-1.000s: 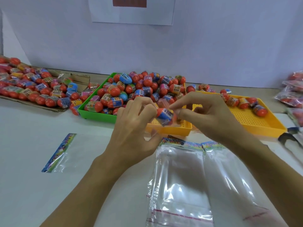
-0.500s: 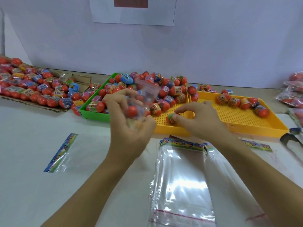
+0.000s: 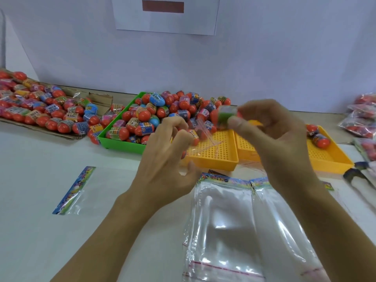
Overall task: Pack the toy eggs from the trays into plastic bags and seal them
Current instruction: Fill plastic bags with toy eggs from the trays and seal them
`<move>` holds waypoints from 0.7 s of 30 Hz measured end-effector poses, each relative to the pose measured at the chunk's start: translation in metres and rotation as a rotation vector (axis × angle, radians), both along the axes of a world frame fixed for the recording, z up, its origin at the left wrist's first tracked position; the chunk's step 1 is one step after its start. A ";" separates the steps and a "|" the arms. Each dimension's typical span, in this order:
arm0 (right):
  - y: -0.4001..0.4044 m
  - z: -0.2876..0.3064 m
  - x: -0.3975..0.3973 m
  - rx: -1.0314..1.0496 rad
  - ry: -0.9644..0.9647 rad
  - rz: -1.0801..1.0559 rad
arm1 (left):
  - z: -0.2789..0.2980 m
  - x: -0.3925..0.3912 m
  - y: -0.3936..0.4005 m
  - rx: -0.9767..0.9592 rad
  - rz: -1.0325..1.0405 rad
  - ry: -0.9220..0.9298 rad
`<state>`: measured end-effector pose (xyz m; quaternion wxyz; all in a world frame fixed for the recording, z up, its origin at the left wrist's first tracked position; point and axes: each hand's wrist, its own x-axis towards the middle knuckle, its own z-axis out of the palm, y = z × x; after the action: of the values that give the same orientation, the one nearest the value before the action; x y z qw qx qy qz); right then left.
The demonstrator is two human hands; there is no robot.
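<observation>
My left hand [image 3: 166,159] holds a clear plastic bag [image 3: 203,137] up in front of the trays; the bag is blurred and its contents are hard to make out. My right hand [image 3: 272,139] pinches a toy egg [image 3: 224,117] with a green label and red end, just above and right of the bag's mouth. A green tray [image 3: 122,144] behind my left hand is heaped with red toy eggs. Two yellow trays, the left one [image 3: 213,159] and the right one [image 3: 331,157], sit beside it, with a few eggs on the right one.
A stack of flat clear bags [image 3: 223,220] lies on the white table under my wrists. A single bag [image 3: 75,190] lies at the left. More eggs cover a cardboard sheet [image 3: 67,135] at the far left. Filled bags [image 3: 364,119] and a dark tool [image 3: 356,171] sit at the right edge.
My right hand picked an egg off the yellow tray and raised it toward the bag. My left hand moved right and down a little with the bag.
</observation>
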<state>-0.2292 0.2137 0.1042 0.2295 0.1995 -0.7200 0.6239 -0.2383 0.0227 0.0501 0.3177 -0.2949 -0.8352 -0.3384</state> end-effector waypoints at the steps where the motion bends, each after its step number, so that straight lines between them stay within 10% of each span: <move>1: -0.003 -0.003 0.002 0.082 -0.005 0.006 | 0.000 0.001 0.002 -0.006 -0.021 0.024; 16: -0.022 -0.020 0.012 0.805 -0.069 0.135 | -0.008 0.004 0.013 0.066 -0.159 0.033; 21: -0.019 -0.020 -0.008 0.087 -0.089 -0.066 | -0.001 -0.001 0.008 0.687 0.044 -0.108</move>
<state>-0.2372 0.1945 0.0841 0.2087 0.1577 -0.7620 0.5924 -0.2390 0.0309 0.0492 0.3608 -0.1342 -0.6945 -0.6079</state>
